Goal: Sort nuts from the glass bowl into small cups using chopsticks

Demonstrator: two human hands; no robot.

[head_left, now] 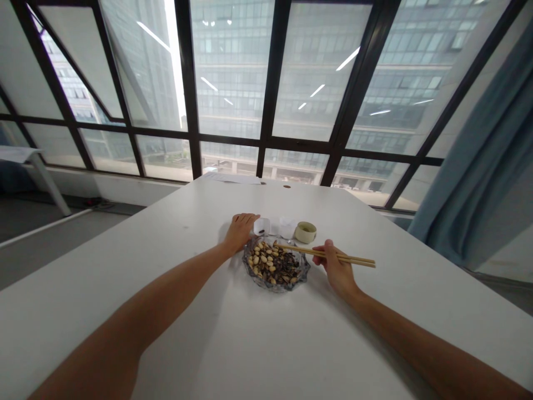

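Note:
My right hand point(335, 269) grips a pair of wooden chopsticks point(353, 259), whose tips reach left over the glass bowl point(307, 272). Pale pistachios point(263, 258) fill the bowl's left side and dark seeds point(287, 266) its right. Whether the tips pinch anything is too small to tell. Behind the bowl's left edge, my left hand point(241, 229) has its fingers around the left side of a small white container point(262, 225); the thumb is hidden. One dark piece shows inside that container. Beside it stand a whitish see-through container point(286, 226) and a pale green cup point(305, 232).
All of this stands on a large white table point(175, 311). Paper point(235, 178) lies at its far end, near a small brown spot point(287, 186). Dark-framed windows rise beyond, and a blue curtain point(470, 166) hangs at the right. Another table point(19, 154) is at the far left.

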